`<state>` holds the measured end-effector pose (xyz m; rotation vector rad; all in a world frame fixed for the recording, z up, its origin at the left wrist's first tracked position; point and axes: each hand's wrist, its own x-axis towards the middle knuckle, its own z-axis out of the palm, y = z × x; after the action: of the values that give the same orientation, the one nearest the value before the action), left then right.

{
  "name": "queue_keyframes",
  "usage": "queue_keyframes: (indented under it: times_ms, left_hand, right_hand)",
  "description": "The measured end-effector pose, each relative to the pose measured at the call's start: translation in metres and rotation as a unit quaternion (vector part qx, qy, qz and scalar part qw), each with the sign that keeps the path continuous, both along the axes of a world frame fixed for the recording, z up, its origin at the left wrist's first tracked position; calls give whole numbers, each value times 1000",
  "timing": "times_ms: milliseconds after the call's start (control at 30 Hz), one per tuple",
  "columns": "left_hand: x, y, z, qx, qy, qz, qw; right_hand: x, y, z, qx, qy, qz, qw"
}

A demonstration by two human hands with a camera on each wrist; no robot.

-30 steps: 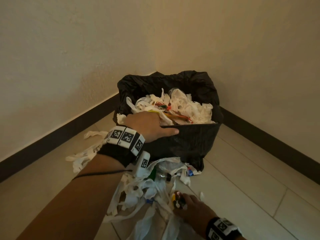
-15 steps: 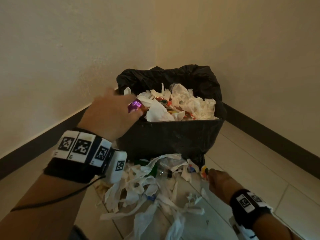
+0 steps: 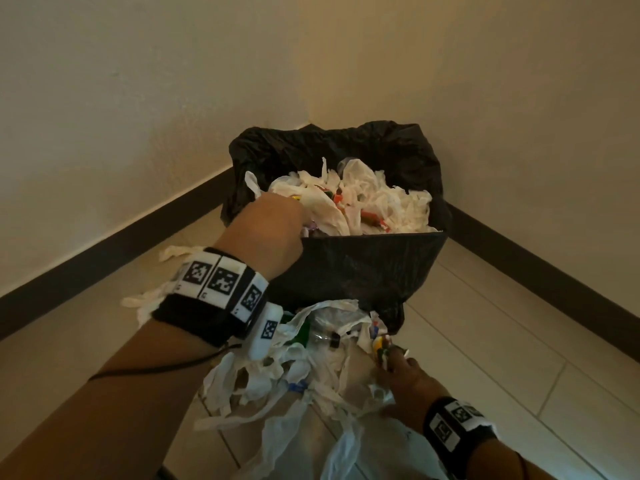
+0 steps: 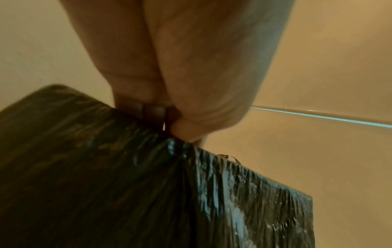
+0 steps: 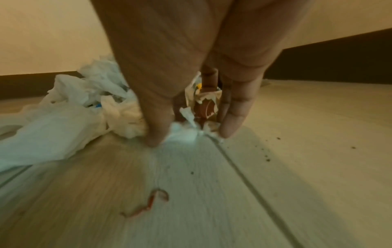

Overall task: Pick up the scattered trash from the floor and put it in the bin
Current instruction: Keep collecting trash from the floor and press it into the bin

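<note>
The black-bagged bin [image 3: 363, 271] stands in the room's corner, heaped with white tissue and coloured wrappers. My left hand [image 3: 304, 226] reaches over its near-left corner. In the left wrist view, the curled fingers and thumb of that hand [image 4: 167, 120] pinch a small dark wrapper just above the bin [image 4: 106, 184]. A pile of white tissue and plastic bags [image 3: 294, 368] lies on the floor in front of the bin. At the pile's right edge my right hand [image 3: 391, 355] holds a colourful wrapper [image 3: 381, 348]. In the right wrist view that hand [image 5: 191, 135] touches tissue on the floor, with the wrapper [image 5: 205, 104] between its fingers.
Walls with a dark skirting board [image 3: 554, 271] close in behind the bin on both sides. White strips [image 3: 149, 299] lie left of the bin. A clear plastic bottle [image 3: 322, 334] sits in the pile. A reddish scrap [image 5: 152, 203] and crumbs lie on the tiles [image 3: 502, 341].
My left hand rose with a purple wrapper, then dropped to the bin's near-left corner. My right hand lifted the colourful wrapper from the pile and now sits at the pile's right edge.
</note>
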<state>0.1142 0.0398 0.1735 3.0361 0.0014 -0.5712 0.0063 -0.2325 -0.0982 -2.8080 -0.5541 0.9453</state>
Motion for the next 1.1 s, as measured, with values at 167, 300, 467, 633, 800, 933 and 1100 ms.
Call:
queue_keyframes:
  times_ms: [167,300,467,633,800,933,1100]
  left_hand:
    - [-19,8,-12,-101,-69,-36,992]
    - [-32,7,-9,-10,-306,-112,946]
    - [-59,-29,-19,-107,-466,-233,847]
    - [-99,-75,-80,-126,-221,-470,845]
    - [-141,-84,-162,-66,150,-486,859]
    - [-159,-70,-189,-109,209,-476,847]
    - [-178,-63,-223,-93,246,-221,939]
  right_hand:
    - [-1,12,-5,39,6,-76,996]
    - [4,0,-15,26,36,-57,997]
    - [25,-17,30,76,-6,-105,992]
    - [24,-38,54,86,-15,-86,992]
    - [-1,-31,57,24,117,-132,984]
    - [-25,-27,37,40,154,-137,978]
    - [-44,-37,15,-7,144,-44,989]
